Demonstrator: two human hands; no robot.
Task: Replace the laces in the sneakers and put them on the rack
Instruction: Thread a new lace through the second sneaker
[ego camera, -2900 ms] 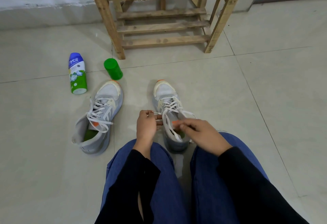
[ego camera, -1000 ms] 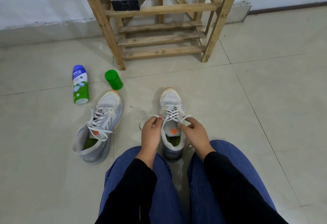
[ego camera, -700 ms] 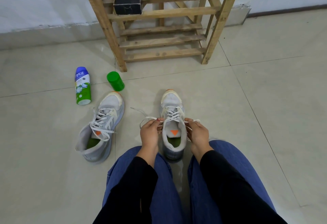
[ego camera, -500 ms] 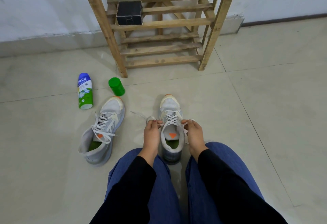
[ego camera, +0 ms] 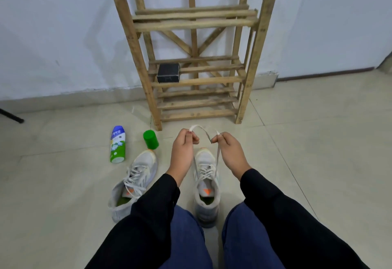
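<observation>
Two grey sneakers with orange toe trim stand on the tiled floor between my knees. The right sneaker point(ego camera: 206, 186) points at the wooden rack point(ego camera: 197, 82). Its white lace point(ego camera: 201, 129) is drawn up taut from the eyelets, both ends raised above the toe. My left hand point(ego camera: 182, 152) pinches one end and my right hand point(ego camera: 230, 151) pinches the other, with an arc of lace between them. The left sneaker point(ego camera: 133, 183) lies angled beside it, laced loosely.
A white and green spray bottle point(ego camera: 117, 144) lies on the floor at left, with a green cap point(ego camera: 150, 139) beside it near the rack's front left leg. A small black box point(ego camera: 168, 72) sits on a lower rack shelf. The white wall stands behind.
Both hands rose from the sneaker's tongue and moved forward, pulling the lace ends up and taut. The camera tilted up, so more of the rack and wall shows.
</observation>
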